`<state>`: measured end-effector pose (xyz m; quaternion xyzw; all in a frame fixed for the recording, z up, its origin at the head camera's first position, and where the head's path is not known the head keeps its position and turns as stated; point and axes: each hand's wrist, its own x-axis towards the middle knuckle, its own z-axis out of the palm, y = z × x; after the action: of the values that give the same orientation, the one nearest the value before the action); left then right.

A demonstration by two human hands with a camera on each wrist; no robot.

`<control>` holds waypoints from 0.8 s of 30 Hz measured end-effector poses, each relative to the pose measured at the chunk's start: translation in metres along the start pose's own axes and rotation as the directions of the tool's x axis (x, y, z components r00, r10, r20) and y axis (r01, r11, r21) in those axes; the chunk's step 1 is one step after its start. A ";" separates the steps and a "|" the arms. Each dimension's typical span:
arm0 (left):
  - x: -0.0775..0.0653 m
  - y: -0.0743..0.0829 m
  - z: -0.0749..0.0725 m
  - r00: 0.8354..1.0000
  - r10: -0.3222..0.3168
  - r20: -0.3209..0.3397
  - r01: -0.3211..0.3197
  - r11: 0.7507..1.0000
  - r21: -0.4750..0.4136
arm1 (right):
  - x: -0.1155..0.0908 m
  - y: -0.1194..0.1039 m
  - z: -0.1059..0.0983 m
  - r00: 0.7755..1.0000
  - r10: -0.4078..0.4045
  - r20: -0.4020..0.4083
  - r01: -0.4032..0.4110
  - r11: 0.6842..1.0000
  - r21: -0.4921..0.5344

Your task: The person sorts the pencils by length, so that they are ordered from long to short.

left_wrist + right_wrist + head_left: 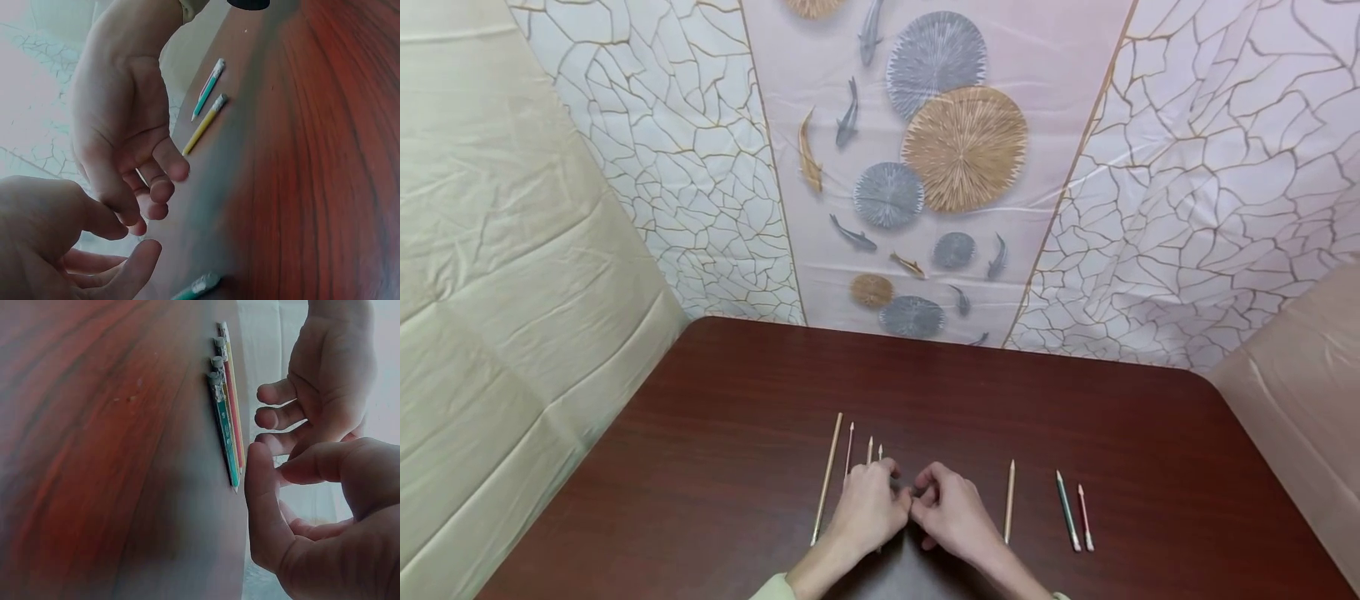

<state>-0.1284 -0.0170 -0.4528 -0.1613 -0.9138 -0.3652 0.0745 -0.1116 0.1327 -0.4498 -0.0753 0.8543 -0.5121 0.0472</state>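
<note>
Both hands meet at their fingertips low over the table's near middle. My left hand (872, 504) is bent over the lower parts of two pencils, a yellow one (870, 448) and a green one (225, 437), whose tips show beyond it in the head view. To its left lie a red pencil (850, 446) and a longer yellow pencil (827, 479). My right hand (953, 510) faces it with loosely bent fingers, its thumb and index finger close to the left fingertips. Nothing shows between the fingers in either wrist view.
Right of the right hand lie a yellow pencil (1010, 500), a green pencil (1066, 508) and a short red pencil (1085, 517), eraser ends toward me. The dark brown table (737, 400) ends at a patterned cloth backdrop (917, 208); pale cloth (497, 275) hangs at the left.
</note>
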 end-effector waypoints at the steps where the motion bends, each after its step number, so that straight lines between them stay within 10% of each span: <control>1: 0.000 0.002 0.001 1.000 0.008 0.000 -0.008 1.000 0.006 | -0.002 0.000 -0.002 1.000 0.007 -0.006 -0.007 1.000 -0.005; 24: 0.009 0.039 0.044 0.996 0.052 0.071 -0.049 0.998 -0.044 | -0.036 0.025 -0.061 0.970 0.188 -0.154 -0.186 0.982 0.029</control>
<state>-0.1239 0.0417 -0.4570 -0.1989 -0.9037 -0.3762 0.0473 -0.0879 0.2038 -0.4429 0.0460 0.8550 -0.5158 0.0289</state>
